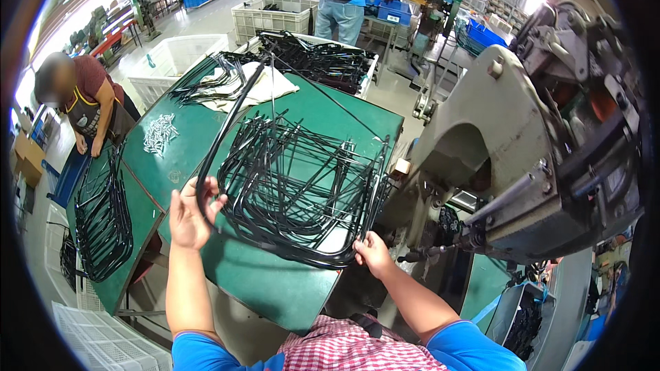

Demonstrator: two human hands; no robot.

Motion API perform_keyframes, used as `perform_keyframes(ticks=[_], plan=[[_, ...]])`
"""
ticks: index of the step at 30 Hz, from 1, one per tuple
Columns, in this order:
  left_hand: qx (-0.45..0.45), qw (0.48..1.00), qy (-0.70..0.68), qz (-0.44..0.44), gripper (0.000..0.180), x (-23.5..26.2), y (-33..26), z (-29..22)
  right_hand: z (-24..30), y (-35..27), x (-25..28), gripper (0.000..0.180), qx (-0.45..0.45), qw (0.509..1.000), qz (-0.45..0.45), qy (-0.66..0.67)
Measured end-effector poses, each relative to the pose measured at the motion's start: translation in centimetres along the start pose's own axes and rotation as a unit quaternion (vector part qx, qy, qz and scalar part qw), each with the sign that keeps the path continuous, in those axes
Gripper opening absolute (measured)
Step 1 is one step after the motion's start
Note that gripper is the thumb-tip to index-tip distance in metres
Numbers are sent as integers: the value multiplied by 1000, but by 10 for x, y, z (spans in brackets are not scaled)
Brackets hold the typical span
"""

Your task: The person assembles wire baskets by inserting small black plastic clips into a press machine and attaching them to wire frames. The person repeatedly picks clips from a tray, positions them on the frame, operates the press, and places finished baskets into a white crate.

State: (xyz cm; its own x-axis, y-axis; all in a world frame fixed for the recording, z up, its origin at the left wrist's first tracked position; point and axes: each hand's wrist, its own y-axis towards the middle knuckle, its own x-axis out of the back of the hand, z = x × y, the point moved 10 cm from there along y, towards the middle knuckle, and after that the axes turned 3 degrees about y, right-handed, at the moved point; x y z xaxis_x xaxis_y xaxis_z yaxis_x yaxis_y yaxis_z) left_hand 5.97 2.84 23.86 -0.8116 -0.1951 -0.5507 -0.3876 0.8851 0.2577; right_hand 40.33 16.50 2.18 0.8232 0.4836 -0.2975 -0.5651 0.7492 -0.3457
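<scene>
Factory floor with presses, white crates and blue bins stretches behind a green desk (pixel 275 282), and a grey press machine (pixel 522 158) stands at its right edge. On the desk lies a pile of black bent metal frames (pixel 302 185), with more frames in a crate (pixel 323 62) beyond and a scatter of small pale fasteners (pixel 159 132) to the left. One long black frame (pixel 227 130) rises from the pile; the left hand (pixel 189 213) is closed around its curved lower end, the right hand (pixel 372 253) grips the same frame's near corner at the desk edge. Since the frames interlock, lifting this one could likely drag neighbours off the desk, or snag and slip from the fingers. Another person (pixel 86 99) works at the far left
</scene>
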Motion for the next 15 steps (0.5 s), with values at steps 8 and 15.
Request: perform_keyframes(ticks=[8,15], plan=[[170,958,-100,209,114,-198,-73,31,-40,-96,17,20,-24,983,35,-178],[279,924,-73,250,115,-270,-198,89,30,-130,157,20,30,901,-53,-430]])
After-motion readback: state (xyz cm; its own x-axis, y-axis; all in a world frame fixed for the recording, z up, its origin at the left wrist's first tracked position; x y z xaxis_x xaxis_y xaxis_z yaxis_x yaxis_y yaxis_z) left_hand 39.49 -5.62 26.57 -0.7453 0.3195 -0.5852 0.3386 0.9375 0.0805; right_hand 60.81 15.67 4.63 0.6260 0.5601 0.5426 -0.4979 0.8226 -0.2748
